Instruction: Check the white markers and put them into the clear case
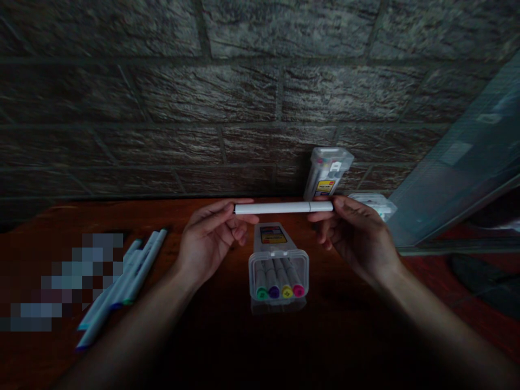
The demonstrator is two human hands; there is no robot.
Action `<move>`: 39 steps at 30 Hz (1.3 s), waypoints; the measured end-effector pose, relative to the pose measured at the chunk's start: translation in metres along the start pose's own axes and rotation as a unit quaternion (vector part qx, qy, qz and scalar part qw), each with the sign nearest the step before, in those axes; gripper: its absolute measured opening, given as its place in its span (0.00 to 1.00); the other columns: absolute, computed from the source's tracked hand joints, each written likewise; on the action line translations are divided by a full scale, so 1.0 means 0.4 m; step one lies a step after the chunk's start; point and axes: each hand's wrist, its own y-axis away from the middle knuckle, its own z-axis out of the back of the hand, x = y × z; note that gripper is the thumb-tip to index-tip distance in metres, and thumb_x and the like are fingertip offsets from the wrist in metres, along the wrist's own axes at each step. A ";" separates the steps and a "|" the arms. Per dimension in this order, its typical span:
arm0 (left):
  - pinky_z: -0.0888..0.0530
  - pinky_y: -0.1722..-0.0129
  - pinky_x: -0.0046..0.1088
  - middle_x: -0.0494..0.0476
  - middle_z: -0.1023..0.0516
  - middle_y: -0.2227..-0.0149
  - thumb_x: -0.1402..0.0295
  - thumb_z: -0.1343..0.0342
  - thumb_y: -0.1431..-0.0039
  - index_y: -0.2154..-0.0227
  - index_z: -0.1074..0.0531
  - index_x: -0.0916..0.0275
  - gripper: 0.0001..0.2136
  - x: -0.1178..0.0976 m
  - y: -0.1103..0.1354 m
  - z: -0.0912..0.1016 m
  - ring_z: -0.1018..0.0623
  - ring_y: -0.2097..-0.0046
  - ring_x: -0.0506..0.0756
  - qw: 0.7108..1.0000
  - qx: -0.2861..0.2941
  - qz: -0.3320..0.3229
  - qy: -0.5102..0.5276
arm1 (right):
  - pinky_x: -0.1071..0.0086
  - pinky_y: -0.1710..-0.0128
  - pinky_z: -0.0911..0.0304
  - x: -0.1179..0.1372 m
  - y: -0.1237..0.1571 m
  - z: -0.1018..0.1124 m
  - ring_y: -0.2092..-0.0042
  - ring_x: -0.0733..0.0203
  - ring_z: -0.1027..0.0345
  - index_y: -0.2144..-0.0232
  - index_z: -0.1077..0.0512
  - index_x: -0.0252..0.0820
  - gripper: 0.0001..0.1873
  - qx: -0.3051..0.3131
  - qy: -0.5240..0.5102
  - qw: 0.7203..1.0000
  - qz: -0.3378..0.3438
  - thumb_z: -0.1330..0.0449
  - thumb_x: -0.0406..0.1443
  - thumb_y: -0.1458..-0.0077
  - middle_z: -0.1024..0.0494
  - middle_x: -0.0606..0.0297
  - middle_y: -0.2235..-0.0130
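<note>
The white marker (280, 208) hung level before us, at twelve o'clock from the clear case (273, 235). Our left hand (207, 238) pinched its nine o'clock end and our right hand (359, 233) its three o'clock end, each narrowed to a thumb-and-finger hold, presumably to keep it steady and leave the barrel uncovered. The case faced six o'clock, probably so that we could see the green, purple, yellow and pink marker ends (286, 292). Loose markers (145, 264) lay at nine o'clock, perhaps to leave us room; a second case (325, 184) stood at one o'clock by the brick wall (244, 97), likely out of the way.
</note>
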 end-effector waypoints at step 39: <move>0.30 0.79 0.22 0.51 0.19 0.73 0.67 0.29 0.46 0.63 0.20 0.62 0.09 0.022 0.010 -0.013 0.26 0.78 0.48 0.953 -0.009 -0.107 -0.282 | 0.74 0.83 0.30 -0.028 0.001 -0.007 0.80 0.64 0.27 0.68 0.22 0.41 0.14 -0.016 0.138 0.987 0.078 0.22 0.38 0.52 0.18 0.66 0.76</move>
